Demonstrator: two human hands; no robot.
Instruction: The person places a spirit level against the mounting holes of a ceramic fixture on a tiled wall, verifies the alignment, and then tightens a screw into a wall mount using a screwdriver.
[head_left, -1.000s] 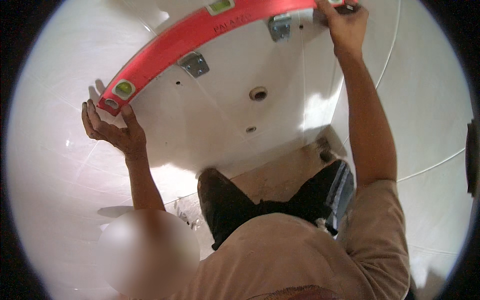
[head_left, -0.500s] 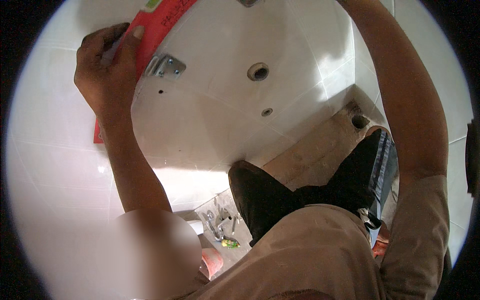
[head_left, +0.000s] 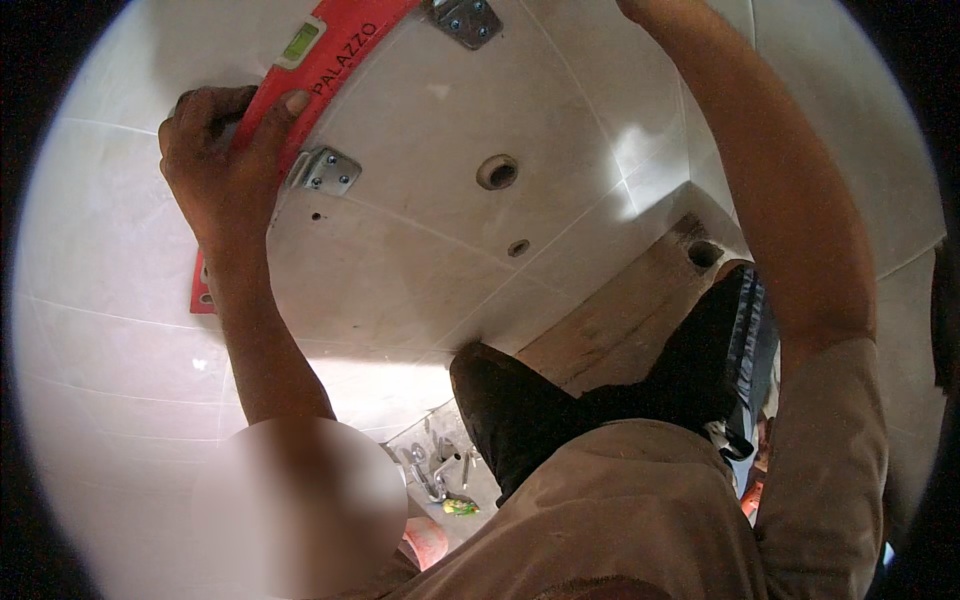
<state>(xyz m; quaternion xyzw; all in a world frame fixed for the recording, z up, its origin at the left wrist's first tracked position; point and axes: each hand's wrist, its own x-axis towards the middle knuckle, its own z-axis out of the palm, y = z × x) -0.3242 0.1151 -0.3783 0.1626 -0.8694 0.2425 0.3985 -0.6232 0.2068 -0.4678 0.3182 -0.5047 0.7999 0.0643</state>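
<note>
My left hand (head_left: 225, 160) is closed on a red spirit level (head_left: 345, 45), thumb on the near face and fingers over the far edge. The level slants across the upper left, its green vial showing above my hand, and its top end is cut off by the picture's edge. Along its lower side are two metal angle brackets, one near my wrist (head_left: 332, 171) and one at the top (head_left: 466, 20), both screwed to the tiled wall (head_left: 430, 120). At the top edge, my right hand (head_left: 645, 8) is mostly out of the picture, its fingers hidden.
Two pipe holes, one larger (head_left: 497, 172) and one smaller (head_left: 518, 248), open in the wall, with a small drilled hole (head_left: 316, 216) near the lower bracket. A floor drain hole (head_left: 704, 254) lies beyond my knees. Metal fittings (head_left: 432, 475) and a green-yellow packet (head_left: 461, 506) lie on the floor.
The view has shifted, so more of the level and the upper bracket show. My left hand keeps its hold on the level. My right arm appears farther left in the picture.
</note>
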